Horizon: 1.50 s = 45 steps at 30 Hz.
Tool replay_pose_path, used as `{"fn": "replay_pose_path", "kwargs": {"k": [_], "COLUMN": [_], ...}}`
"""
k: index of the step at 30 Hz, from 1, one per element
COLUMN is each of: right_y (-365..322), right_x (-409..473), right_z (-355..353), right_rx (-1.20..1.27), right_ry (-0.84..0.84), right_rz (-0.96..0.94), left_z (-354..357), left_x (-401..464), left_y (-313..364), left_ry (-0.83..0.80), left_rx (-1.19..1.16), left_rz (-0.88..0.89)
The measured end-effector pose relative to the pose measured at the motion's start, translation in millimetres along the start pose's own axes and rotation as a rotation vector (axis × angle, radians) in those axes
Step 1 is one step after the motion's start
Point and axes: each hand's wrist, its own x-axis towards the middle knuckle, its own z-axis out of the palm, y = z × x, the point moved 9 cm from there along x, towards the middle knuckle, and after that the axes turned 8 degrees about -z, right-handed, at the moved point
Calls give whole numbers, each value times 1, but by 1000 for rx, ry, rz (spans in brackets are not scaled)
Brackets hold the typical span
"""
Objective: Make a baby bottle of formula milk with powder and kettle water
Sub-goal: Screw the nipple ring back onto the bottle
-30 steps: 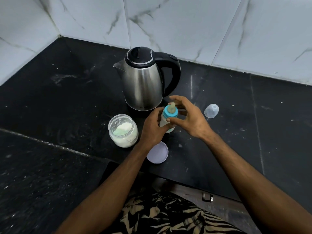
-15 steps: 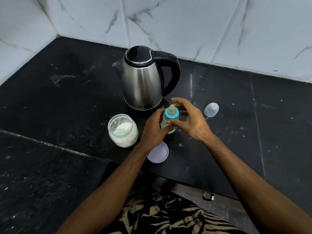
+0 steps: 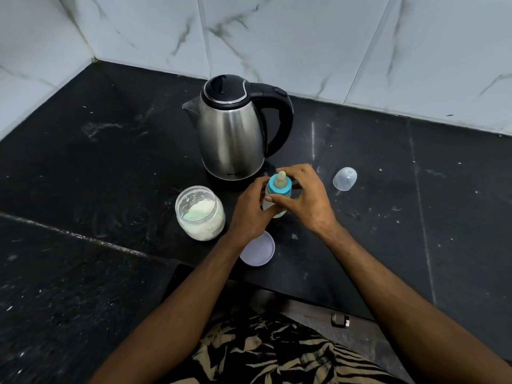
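Note:
A small baby bottle (image 3: pixel 278 187) with a blue collar and a beige teat stands on the black counter in front of the kettle. My left hand (image 3: pixel 249 210) grips the bottle's body from the left. My right hand (image 3: pixel 307 199) curls round the blue collar from the right, thumb in front and fingers behind. Behind them stands the steel kettle (image 3: pixel 235 131) with its black lid down and handle to the right. An open glass jar of white powder (image 3: pixel 201 212) sits left of my left hand. Most of the bottle's body is hidden by my hands.
The jar's pale round lid (image 3: pixel 259 249) lies upside down near the counter's front edge, partly under my left wrist. A clear domed bottle cap (image 3: pixel 344 178) lies on its side to the right. The black counter (image 3: pixel 415 217) meets white marbled wall tiles behind and at the left.
Both hands have stayed on the bottle. My right hand's fingers have shifted slightly round the blue collar; the bottle has barely moved.

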Motion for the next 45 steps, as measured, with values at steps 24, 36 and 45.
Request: {"fn": "replay_pose_path", "kwargs": {"k": [24,36,45], "right_y": [8,-1,1], "right_x": [3,9,9], "right_z": [-4,-14,-4], "right_rx": [-205,-80,-202], "right_ry": [-177,-113,-185], "right_rz": [38,0,5], "left_z": [0,1,1], "left_x": [0,3,3], "left_y": [-2,-6,-5], "left_ry": [-8,-13,-11], "left_rx": [-16,-19,8], "left_rz": [5,14,19]}}
